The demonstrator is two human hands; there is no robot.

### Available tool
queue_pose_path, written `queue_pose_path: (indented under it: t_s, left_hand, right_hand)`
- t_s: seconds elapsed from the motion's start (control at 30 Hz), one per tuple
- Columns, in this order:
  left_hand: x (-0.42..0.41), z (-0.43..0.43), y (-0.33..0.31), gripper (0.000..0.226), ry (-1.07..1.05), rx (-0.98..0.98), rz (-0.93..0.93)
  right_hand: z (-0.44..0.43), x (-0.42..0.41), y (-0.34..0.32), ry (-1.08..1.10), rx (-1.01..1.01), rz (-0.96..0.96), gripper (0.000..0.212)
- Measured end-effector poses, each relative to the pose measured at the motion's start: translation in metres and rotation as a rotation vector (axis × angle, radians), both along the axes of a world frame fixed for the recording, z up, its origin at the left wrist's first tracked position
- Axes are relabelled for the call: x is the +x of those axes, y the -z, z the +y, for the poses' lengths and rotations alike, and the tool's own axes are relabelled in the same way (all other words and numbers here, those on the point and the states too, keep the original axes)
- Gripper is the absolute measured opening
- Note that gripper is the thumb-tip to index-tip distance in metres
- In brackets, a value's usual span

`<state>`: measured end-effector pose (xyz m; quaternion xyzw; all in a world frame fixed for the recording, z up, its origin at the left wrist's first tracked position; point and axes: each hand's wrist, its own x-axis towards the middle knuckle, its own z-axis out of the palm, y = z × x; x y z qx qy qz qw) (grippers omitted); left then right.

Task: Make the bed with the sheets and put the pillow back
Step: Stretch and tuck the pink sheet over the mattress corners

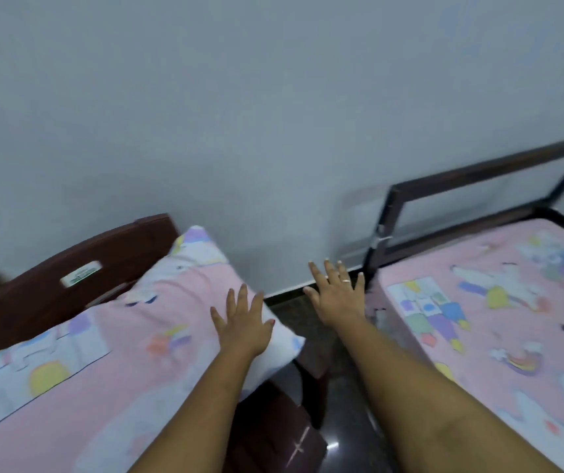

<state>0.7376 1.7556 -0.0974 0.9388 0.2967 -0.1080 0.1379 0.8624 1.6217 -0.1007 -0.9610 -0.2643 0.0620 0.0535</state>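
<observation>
Spreading empty fingers [243,297], the left hand [243,331] rests on the pillow [157,302] on a chair [34,295], left; the right hand [337,297] hovers likewise splayed beside the sheeted bed [499,339], right. Gripping both pillow ends should lift it cleanly.

Soft pink pillow [157,302], printed with pastel cartoon shapes in yellow, lilac, blue and white, set off by a dark maroon plastic chair [34,295] bearing a small white label [81,274]. The pink fitted bed sheet [499,336] carries a matching pastel print of blocks and rainbows. Dark brown metal bed frame [478,173]; plain pale blue-grey wall [239,114]; glossy near-black floor [345,425].
</observation>
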Motion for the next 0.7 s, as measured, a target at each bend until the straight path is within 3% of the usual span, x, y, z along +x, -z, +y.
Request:
queue_pose_path:
  t_s: [0.4, 0.7]
  left_hand:
    - [0.105, -0.256, -0.002, 0.067, 0.412, -0.087, 0.118]
    - [0.150, -0.380, 0.000, 0.068, 0.660, -0.026, 0.240]
  right_hand:
    - [-0.279, 0.049, -0.003, 0.287, -0.070, 0.112, 0.057]
    - [-0.410, 0.058, -0.006, 0.463, -0.095, 0.151, 0.057]
